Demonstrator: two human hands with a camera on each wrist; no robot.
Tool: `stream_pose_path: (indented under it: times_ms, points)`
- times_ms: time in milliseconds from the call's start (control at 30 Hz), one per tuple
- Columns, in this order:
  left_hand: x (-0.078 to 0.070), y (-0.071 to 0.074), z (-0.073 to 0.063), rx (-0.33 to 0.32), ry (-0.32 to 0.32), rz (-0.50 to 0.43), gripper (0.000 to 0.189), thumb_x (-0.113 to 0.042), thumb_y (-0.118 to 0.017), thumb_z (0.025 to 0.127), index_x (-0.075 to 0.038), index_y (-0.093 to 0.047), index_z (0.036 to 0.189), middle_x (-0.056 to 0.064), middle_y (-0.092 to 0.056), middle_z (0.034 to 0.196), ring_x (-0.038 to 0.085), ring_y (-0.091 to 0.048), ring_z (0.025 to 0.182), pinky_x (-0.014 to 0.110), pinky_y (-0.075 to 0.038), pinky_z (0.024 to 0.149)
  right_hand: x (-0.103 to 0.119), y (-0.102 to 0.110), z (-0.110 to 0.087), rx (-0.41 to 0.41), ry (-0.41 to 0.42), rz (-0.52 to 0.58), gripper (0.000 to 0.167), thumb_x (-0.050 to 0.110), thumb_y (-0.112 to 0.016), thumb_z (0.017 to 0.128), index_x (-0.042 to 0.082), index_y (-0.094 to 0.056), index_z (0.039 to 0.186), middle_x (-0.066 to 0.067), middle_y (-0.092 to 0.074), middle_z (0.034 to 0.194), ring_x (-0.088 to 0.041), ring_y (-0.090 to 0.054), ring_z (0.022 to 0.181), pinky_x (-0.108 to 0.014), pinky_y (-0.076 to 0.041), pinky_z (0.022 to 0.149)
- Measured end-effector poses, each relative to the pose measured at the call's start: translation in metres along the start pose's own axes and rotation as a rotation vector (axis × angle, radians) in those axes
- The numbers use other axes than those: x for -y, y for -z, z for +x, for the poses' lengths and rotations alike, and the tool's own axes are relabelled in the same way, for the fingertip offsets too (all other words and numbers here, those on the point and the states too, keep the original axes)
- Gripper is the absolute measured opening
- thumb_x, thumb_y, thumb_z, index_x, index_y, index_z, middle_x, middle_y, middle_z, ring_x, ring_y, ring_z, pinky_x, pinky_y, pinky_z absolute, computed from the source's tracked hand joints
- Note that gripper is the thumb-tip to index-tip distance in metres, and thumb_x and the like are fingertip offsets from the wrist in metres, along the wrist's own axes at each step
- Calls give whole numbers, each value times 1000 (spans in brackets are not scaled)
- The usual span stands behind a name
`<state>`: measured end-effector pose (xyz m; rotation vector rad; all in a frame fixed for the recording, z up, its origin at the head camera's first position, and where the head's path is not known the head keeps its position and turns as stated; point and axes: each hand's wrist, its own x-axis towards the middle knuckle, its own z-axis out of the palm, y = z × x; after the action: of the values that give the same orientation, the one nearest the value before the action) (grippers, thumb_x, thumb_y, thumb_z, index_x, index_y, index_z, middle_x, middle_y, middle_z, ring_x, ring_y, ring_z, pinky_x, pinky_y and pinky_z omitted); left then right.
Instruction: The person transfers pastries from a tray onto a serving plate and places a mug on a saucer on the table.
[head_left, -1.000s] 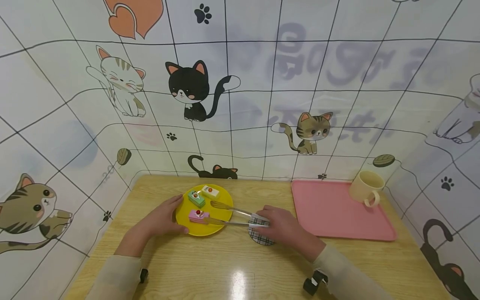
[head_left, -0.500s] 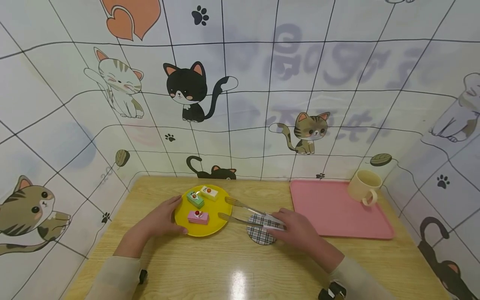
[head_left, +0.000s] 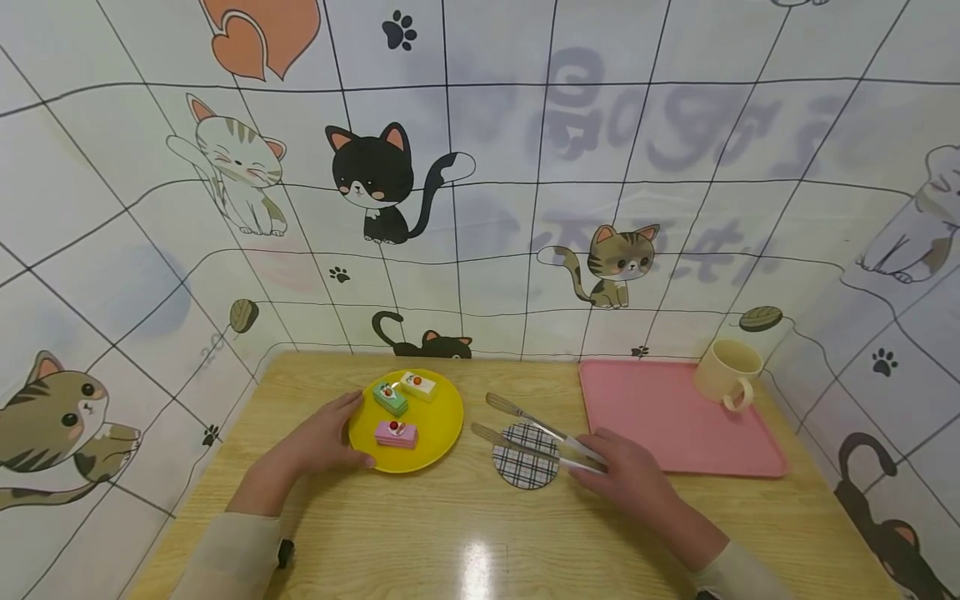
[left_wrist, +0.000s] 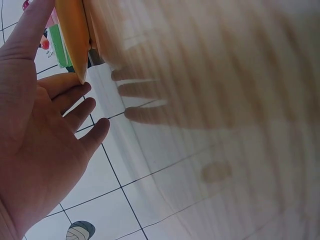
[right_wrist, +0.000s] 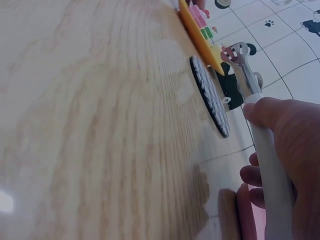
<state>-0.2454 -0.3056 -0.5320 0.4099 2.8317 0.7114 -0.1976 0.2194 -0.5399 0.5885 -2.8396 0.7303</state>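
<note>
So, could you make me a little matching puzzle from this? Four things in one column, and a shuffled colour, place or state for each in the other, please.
Things
1. Mug
2. Tongs
3. Round coaster
4. Plate

Descriptions
A. Patterned with dark checks on white
B. Yellow, with the left hand touching its rim
C. Standing on the pink tray
D. Held in the right hand, arms apart, gripping nothing

Right pairs
1-C, 2-D, 3-A, 4-B
</note>
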Motion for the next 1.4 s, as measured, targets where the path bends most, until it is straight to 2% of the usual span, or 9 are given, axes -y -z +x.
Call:
stream_pose_path:
  times_ms: [100,300,400,667,800,1067,1400]
  points:
    - [0,0,0,-1,-2,3,125,-56,-99,77,7,-38,167,26,-33,176,52,-32,160,67,-30,129,-5,3,-8,-34,4,-4,36,33,-94,90,17,-82,121,14,-55,87,-1,-44,73,-26,-43,62]
    - [0,0,-1,-4,3,3,126,-57,-99,77,6,-39,167,25,-33,177,52,-31,161,67,-30,129,-16,12,-23,-93,-5,-35,37,34,-94,91,18,-83,122,13,-59,91,-4,-49,77,-31,-49,66]
    - [1,0,-1,-3,3,5,126,-58,-98,77,6,-39,168,25,-33,177,52,-31,161,67,-30,129,-23,16,-31,-88,-38,-48,37,36,-93,92,20,-83,123,15,-63,94,-4,-54,80,-34,-52,69]
    - [3,-2,0,-6,-8,8,126,-60,-97,78,6,-39,168,25,-33,177,51,-31,161,66,-30,129,-42,29,-53,-85,-140,18,31,30,-93,92,21,-80,118,18,-57,88,-3,-47,75,-29,-41,65]
    - [3,-2,0,-4,-6,4,125,-59,-98,78,6,-39,167,25,-33,177,52,-32,161,66,-30,129,-51,34,-61,-94,-184,41,30,30,-94,91,21,-78,116,15,-61,90,-5,-51,78,-30,-44,67]
    - [3,-2,1,12,15,-7,125,-57,-99,77,6,-39,168,25,-32,177,52,-31,161,66,-30,129,-66,43,-71,-62,-277,53,38,35,-91,94,14,-73,120,6,-67,100,-13,-57,86,-32,-49,72]
    - [0,0,0,15,12,6,125,-58,-98,78,6,-38,168,26,-32,177,52,-31,161,67,-29,129,-87,47,-88,-104,-316,54,43,37,-92,93,15,-72,124,4,-69,110,-13,-60,92,-32,-50,75]
